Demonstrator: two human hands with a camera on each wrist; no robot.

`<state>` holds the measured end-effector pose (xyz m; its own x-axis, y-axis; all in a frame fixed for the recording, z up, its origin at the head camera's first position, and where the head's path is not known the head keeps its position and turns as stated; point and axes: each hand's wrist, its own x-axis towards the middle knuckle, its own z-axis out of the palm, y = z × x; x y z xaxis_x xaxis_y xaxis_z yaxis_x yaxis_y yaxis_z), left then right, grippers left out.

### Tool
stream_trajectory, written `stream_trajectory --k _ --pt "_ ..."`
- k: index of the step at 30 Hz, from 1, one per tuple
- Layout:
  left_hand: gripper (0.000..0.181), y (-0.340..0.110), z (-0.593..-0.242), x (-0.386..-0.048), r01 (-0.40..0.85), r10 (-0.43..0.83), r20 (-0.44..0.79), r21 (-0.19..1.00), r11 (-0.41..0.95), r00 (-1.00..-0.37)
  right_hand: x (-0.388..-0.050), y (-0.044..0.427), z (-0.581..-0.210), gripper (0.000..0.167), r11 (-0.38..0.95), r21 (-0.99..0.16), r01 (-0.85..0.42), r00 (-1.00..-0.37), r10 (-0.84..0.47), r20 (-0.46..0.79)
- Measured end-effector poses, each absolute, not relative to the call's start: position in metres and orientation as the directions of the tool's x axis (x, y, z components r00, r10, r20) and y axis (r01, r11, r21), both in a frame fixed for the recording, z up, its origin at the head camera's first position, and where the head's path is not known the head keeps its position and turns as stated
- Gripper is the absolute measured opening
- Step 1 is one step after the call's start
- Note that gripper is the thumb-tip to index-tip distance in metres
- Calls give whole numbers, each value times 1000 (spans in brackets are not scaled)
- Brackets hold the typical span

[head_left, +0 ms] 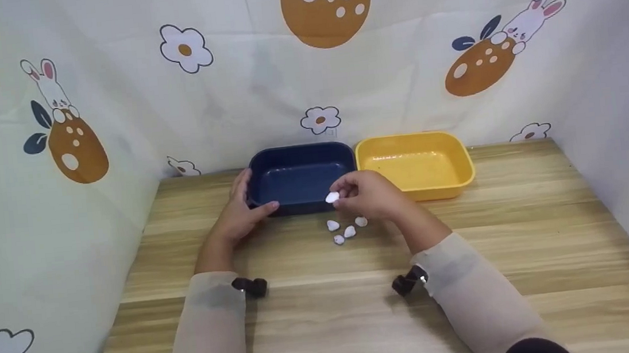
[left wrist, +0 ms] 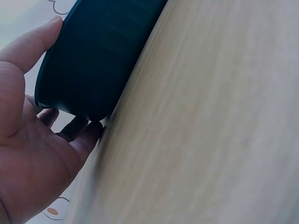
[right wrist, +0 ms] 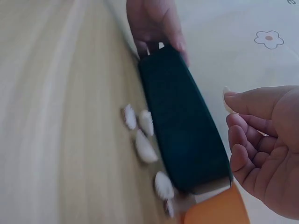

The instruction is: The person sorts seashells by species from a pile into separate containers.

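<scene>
A small white seashell (head_left: pixel 332 197) is pinched between the thumb and fingers of my right hand (head_left: pixel 371 194), just above the front right rim of a dark blue plastic bin (head_left: pixel 300 208). In the right wrist view the shell (right wrist: pixel 227 99) shows edge-on at the thumb tip. My left hand (head_left: pixel 240 215) holds the bin's left end, thumb at the front rim and fingers round the side. The left wrist view shows that thumb (left wrist: pixel 39 39) against the dark wall. Several more white seashells (head_left: pixel 350 231) lie on the table in front of the bin, below my right hand.
A yellow plastic bin (head_left: pixel 467 176) stands right beside the blue one, partly behind my right hand. Both sit at the back edge of the wood-grain table (head_left: pixel 328 313). Curtains (head_left: pixel 237 91) printed with rabbits and flowers enclose the back and sides.
</scene>
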<state>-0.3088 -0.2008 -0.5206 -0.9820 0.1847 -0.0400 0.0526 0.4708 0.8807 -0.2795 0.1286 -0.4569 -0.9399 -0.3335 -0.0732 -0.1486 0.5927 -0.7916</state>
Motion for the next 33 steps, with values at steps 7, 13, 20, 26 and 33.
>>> stream_trajectory --k 7,13,20,26,33 --pt "114 -203 -521 -309 51 184 -43 878 476 -982 -297 115 -449 24 563 -813 -148 -943 -328 -55" --pt "115 -204 -522 -309 60 186 -34 878 475 -982 -309 107 -450 25 540 -824 -173 -941 -338 -25" --pt "115 -202 -521 -310 65 193 -34 874 482 -981 -310 108 -455 32 519 -842 -146 -951 -309 -26" --pt "115 -202 -522 -310 71 194 -26 877 476 -981 -306 113 -455 36 517 -846 -129 -952 -304 -40" --pt "115 -202 -521 -309 68 189 -25 879 471 -982 -297 122 -456 33 530 -830 -175 -948 -319 -4"
